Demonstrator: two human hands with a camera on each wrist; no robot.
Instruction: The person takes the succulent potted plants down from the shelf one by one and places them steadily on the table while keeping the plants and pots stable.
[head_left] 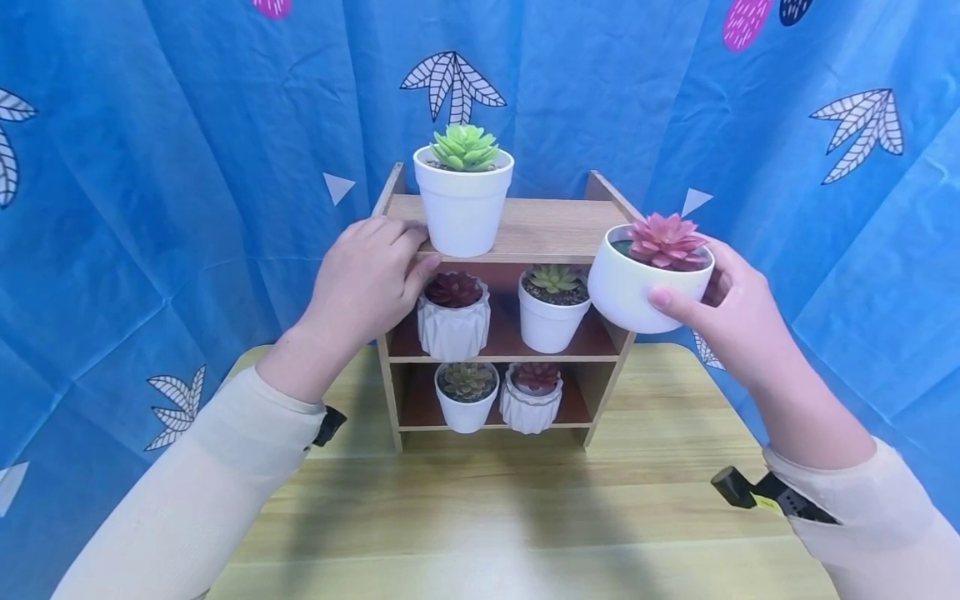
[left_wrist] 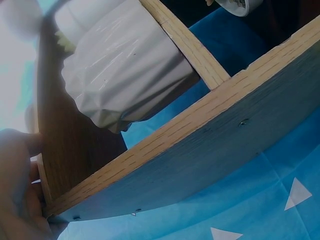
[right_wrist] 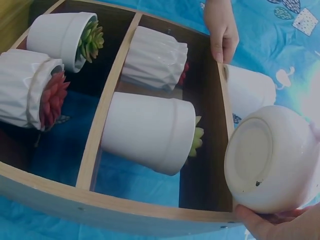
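Observation:
My right hand grips a round white pot with a pink succulent, thumb on its front and fingers behind. That pot is held at the right end of a wooden shelf unit's top board, its underside visible in the right wrist view. With my left hand I hold the top board's left front corner, thumb at its front edge and fingers over it. Right beside those fingers stands a white pot with a bright green succulent on the top board.
The middle tier carries a ribbed pot with a dark red succulent and a smooth pot with a pale green one. Below are a smooth pot and a ribbed pot. The unit stands on a wood-patterned table before a blue curtain.

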